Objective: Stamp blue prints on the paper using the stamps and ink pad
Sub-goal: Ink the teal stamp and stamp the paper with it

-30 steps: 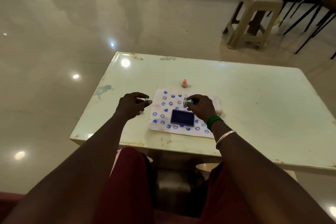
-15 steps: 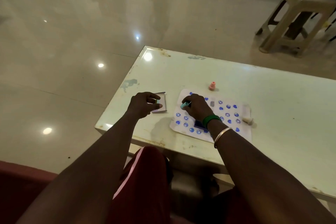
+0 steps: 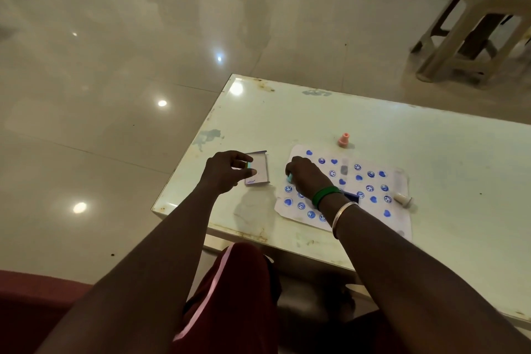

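Note:
A white paper (image 3: 399, 220) dotted with blue smiley and heart prints lies on the pale table (image 3: 344, 112). My right hand (image 3: 306, 174) presses a teal stamp (image 3: 290, 179) down near the paper's left edge. The blue ink pad (image 3: 352, 195) is mostly hidden behind my right wrist. My left hand (image 3: 227, 171) pinches a small teal stamp cap (image 3: 248, 165) just over the ink pad's lid (image 3: 260, 171), which lies left of the paper. A pink stamp (image 3: 344, 140) stands beyond the paper. A cream stamp (image 3: 403, 200) lies on its side at the paper's right edge.
The table's left edge and near corner (image 3: 156, 207) are close to my left hand. A beige plastic stool (image 3: 474, 29) stands on the glossy floor at the far right. My knees in dark red trousers (image 3: 230, 290) sit under the table's front edge.
The view has swung left. My right hand went from the middle of the paper to its left edge with the teal stamp. My left hand shifted over the lid.

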